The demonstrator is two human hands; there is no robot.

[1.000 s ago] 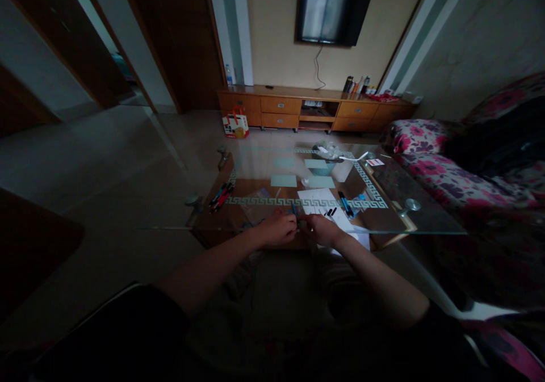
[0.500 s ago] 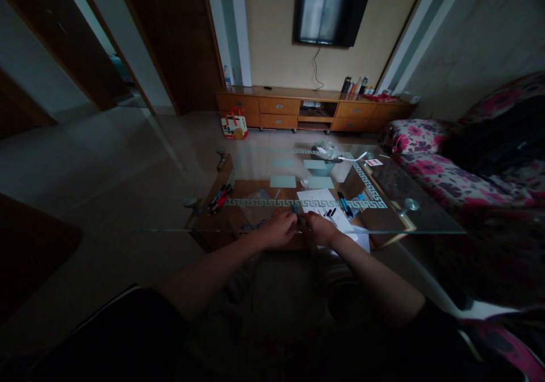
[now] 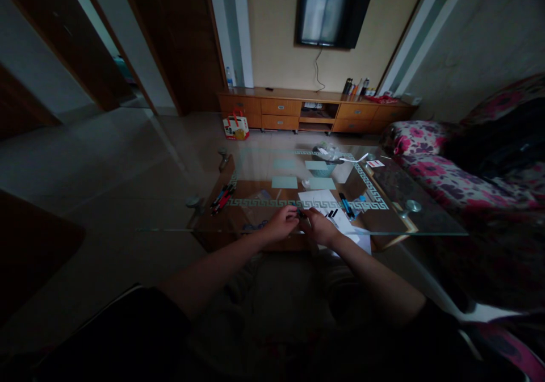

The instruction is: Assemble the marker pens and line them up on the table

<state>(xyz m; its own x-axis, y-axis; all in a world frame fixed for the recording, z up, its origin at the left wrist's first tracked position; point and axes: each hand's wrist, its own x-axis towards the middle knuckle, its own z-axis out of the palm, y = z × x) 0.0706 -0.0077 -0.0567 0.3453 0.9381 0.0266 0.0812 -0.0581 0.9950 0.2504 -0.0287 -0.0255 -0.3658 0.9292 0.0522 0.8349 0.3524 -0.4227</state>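
My left hand (image 3: 282, 222) and my right hand (image 3: 318, 226) meet over the near edge of the glass coffee table (image 3: 400, 192). Both are closed, fingertips pinched together on a small dark pen-like object (image 3: 301, 214) between them; the light is too dim to name it for sure. White paper sheets (image 3: 323, 200) lie just beyond my right hand, with dark pens (image 3: 331, 213) and a blue marker (image 3: 345, 205) on them. A bundle of red and black pens (image 3: 221, 197) lies to the left.
Pale green cards (image 3: 284, 181) and a small basket of clutter (image 3: 326, 156) sit further back on the table. A floral sofa (image 3: 443, 169) stands at the right. A wooden TV cabinet (image 3: 315, 109), a wall TV (image 3: 332, 13) and a paper bag (image 3: 235, 125) are beyond.
My hands have closed in on each other and the blue pen tip seen by my left fingers no longer shows. The view shifted slightly.
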